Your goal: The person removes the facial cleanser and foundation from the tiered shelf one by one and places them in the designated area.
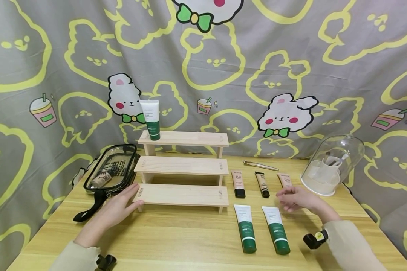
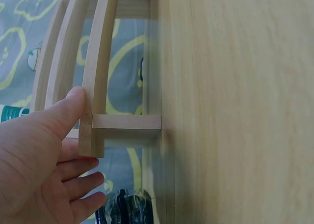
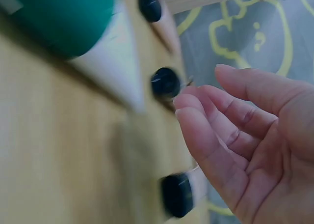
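A three-step wooden display stand [image 1: 181, 195] is on the table, and my left hand [image 1: 120, 205] holds the left end of its lowest step. In the left wrist view, the thumb [image 2: 73, 98] lies against the board's edge, and part of the index finger is hidden behind it. A white-and-green squeeze tube [image 1: 152, 120] stands upright on the top step's left end. Loosely curved and holding nothing, my right hand [image 1: 300, 201] hovers beside a pink BB cream tube [image 1: 285, 180], partly covering it. Two more white-and-green tubes [image 1: 245, 229] [image 1: 276, 231] lie nearby.
Another pink BB tube [image 1: 237, 182] and a beige tube with black cap [image 1: 262, 184] lie right of the stand. Behind them is a slim metallic tool [image 1: 261, 165]. A clear domed brush holder [image 1: 322, 178] stands far right, a transparent pouch [image 1: 117, 160] at left.
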### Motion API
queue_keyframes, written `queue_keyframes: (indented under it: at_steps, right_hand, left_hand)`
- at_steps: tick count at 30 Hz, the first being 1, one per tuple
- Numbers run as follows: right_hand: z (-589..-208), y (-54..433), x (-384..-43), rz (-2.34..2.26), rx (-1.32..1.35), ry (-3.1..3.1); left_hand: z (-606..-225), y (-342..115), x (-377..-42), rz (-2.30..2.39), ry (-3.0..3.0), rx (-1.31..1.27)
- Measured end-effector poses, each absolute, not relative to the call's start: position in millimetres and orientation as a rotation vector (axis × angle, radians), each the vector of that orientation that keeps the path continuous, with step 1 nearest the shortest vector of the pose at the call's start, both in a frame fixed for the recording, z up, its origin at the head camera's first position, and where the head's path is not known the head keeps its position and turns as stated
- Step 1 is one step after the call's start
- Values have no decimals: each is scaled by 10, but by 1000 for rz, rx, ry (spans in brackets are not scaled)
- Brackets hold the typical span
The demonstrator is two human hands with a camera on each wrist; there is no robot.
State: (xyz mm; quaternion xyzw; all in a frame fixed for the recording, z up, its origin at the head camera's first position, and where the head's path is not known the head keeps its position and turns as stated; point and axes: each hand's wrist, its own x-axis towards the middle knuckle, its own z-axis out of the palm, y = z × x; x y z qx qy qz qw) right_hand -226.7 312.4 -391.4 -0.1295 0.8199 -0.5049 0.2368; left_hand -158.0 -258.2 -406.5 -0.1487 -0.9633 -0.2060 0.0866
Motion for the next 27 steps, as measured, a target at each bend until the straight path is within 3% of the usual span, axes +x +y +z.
queue_keyframes:
  at_steps: [11, 27]
  right_hand:
    - [-3402, 2735, -2534, -1386, -523, 2380]
    - [-2840, 1692, -2908, -1462, -653, 2392]
  left_hand:
    - [-4044, -2569, -1548, -619, -2886, -434]
    - [-4040, -2572, -1553, -626, -2884, -427]
